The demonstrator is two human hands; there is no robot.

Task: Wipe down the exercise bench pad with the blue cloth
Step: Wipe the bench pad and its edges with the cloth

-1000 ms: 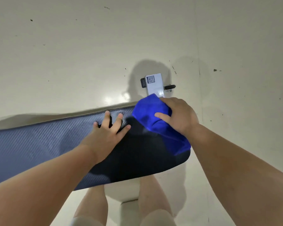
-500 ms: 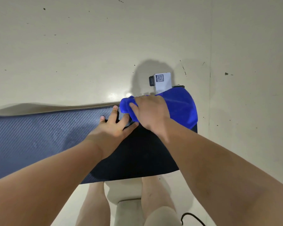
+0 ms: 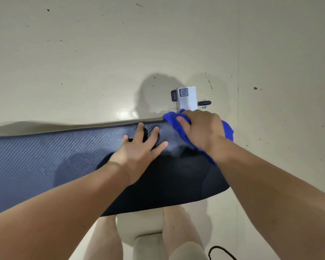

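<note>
Seen from above, a dark carbon-weave bench pad [image 3: 45, 162] runs from the left edge of the view to a rounded end at right of centre, over a pale, speckled floor [image 3: 83, 62]. The pad's far edge shows a thin light seam; its near right part lies in shadow.

The left hand [image 3: 139, 154] lies flat on the pad near its far edge, palm down, fingers spread apart and gripping nothing, fingertips reaching almost to the seam. The bare left forearm crosses the pad from the lower left.

Just to its right, the right hand [image 3: 201, 130] presses down on the blue cloth [image 3: 178, 126], fingers curled together over the bunched fabric and the thumb resting on its left fold. The cloth sits at the pad's far right corner, touching the surface; part of it spills out beyond the hand to the right and a strip trails toward the viewer under the wrist. The two hands are close but do not touch.

Directly behind the cloth stands a white post [image 3: 188, 98] bearing a QR code, with a black fitting on its left and a black knob [image 3: 204, 103] on its right; its base is hidden by the cloth.

Below the pad, the person's bare legs [image 3: 178, 228] show, and a loop of black cable [image 3: 219, 252] lies at the bottom edge, right of them.
</note>
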